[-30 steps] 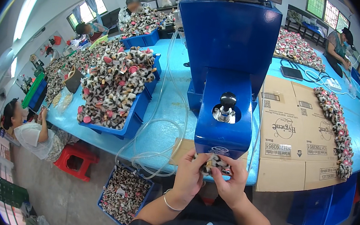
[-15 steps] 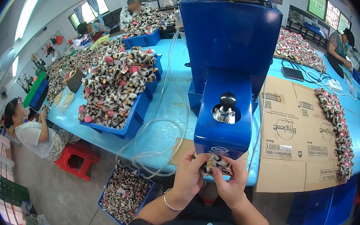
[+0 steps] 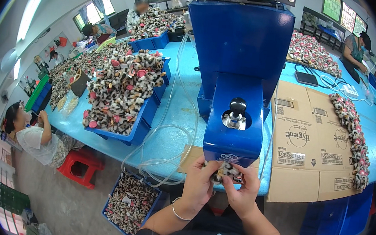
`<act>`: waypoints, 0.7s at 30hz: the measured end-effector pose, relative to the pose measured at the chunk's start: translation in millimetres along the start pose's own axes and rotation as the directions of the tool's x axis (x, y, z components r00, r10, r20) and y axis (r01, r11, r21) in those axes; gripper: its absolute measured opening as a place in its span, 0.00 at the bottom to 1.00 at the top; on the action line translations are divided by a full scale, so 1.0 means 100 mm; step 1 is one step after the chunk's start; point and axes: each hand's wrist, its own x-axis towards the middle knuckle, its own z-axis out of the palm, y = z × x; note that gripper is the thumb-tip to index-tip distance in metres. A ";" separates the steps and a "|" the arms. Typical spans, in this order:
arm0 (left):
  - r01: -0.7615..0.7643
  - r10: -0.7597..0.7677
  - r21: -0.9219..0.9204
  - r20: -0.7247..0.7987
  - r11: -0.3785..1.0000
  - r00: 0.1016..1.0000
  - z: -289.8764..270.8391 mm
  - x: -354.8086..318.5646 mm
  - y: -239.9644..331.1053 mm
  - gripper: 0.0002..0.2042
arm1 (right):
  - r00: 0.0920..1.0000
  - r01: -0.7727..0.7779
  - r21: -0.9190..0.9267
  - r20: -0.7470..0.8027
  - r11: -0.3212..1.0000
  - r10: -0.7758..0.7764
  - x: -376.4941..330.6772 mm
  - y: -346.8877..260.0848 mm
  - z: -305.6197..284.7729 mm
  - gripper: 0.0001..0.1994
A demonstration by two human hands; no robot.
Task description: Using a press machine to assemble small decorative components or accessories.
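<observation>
Between my two hands is a small spotted plush piece [image 3: 222,170] in white, black and tan fur, under the front end of a blue machine [image 3: 232,142]. My left hand [image 3: 199,182] pinches its left side, the thumb on top. On the piece's right side my right hand [image 3: 244,191] presses with the thumb, its fingers curled around the edge. The machine's head covers the piece's far part and some fingertips. A black knob [image 3: 237,105] sits in a round opening on top of the machine.
Blue bins [image 3: 144,124] heaped with plush pieces stand on the left of the blue table [image 3: 179,94]; another bin [image 3: 157,205] is on the floor. Clear tubing [image 3: 148,159] loops beside the machine. Flattened cardboard [image 3: 302,174] lies right, with a plush row [image 3: 353,138]. Co-workers sit around.
My hands stay almost in place around the plush piece. At the left, a seated co-worker's hand has risen toward their face.
</observation>
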 end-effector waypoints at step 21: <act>0.012 -0.018 0.094 0.065 0.995 0.998 0.08 0.15 0.09 0.06 | 0.993 0.074 -0.095 -0.083 0.993 -0.082 0.00 0.05 -0.01 0.17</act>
